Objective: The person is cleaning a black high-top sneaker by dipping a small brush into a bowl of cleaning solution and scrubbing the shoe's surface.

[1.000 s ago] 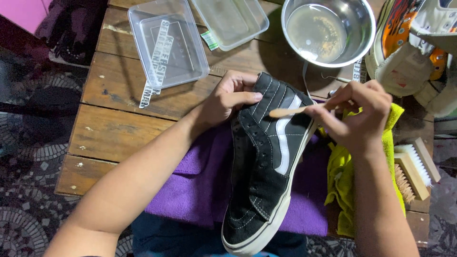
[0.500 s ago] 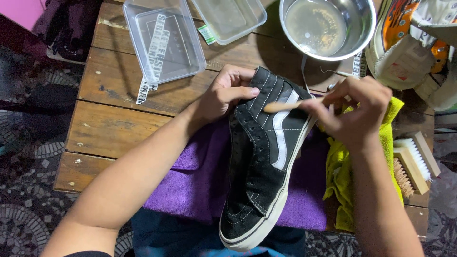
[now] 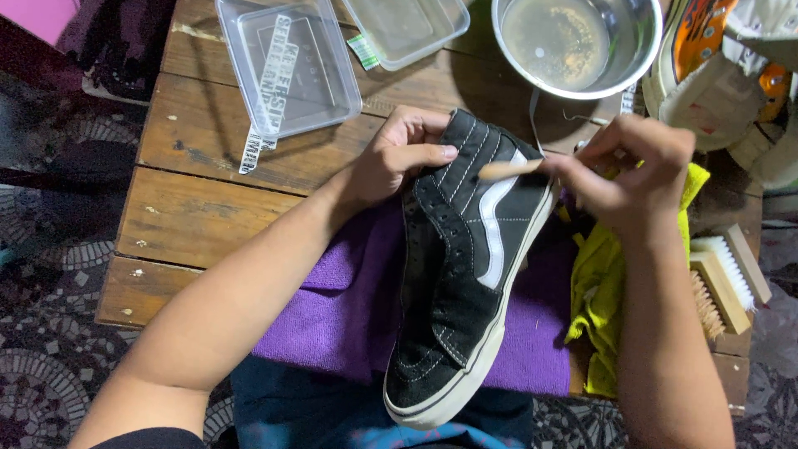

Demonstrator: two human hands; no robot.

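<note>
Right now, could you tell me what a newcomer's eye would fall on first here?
A black suede high-top sneaker with a white stripe lies mid-frame on a purple cloth. The left hand grips its upper end, while the right hand holds a pale wooden stick against it. A steel bowl of murky water sits above.

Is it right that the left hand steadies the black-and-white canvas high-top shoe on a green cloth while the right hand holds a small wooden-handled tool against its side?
Not quite. In the head view the black-and-white canvas high-top shoe lies on a purple cloth, not green; a yellow-green cloth sits under the right hand. The left hand does steady the shoe, and the right hand holds the small wooden-handled tool against it.
</note>
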